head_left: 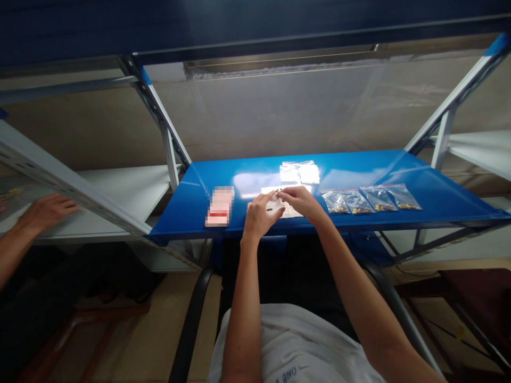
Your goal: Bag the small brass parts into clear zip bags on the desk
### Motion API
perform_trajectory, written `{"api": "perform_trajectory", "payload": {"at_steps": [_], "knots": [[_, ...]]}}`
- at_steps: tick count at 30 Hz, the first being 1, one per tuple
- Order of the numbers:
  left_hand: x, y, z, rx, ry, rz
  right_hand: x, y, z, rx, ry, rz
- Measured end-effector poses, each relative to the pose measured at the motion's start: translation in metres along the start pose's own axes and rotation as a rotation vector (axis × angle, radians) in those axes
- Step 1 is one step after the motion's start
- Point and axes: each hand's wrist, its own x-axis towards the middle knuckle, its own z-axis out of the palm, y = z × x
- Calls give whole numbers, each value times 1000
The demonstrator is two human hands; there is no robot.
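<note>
Close together over the blue shelf, my two hands meet at their fingertips. My left hand [260,214] is curled, its thumb pointing right and its fingers bent forward. With fingertips pinched together, my right hand [299,201] touches the left fingers. Whatever sits between the fingertips is too small and blurred to name. Under them lies a white sheet or flat bag [293,211], and a small dark piece [269,209] shows against white between my hands. Just behind is a stack of shiny clear plastic bags [299,172].
Several clear zip bags [371,201] with small yellow and dark pieces lie in a row at right. A blurred-out pink rectangle [220,206] is on the blue shelf [187,210] at left. Metal uprights [159,117] flank it. Another person's hand [50,211] rests on the neighbouring white shelf.
</note>
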Motion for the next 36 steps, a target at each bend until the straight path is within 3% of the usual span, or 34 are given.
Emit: {"api": "perform_trajectory", "payload": {"at_steps": [11, 17, 23, 28, 36], "knots": [[0, 1, -1, -24, 1, 14, 5, 3, -6, -67, -141, -14], [0, 1, -1, -17, 11, -6, 5, 5, -8, -19, -45, -27], [-1, -1, 0, 11, 22, -28, 13, 23, -8, -425, 188, 63], [-2, -1, 0, 13, 25, -28, 18, 36, 5, -633, 167, 36], [-2, -4, -1, 17, 33, -22, 16, 31, 8, -725, 68, 39]]}}
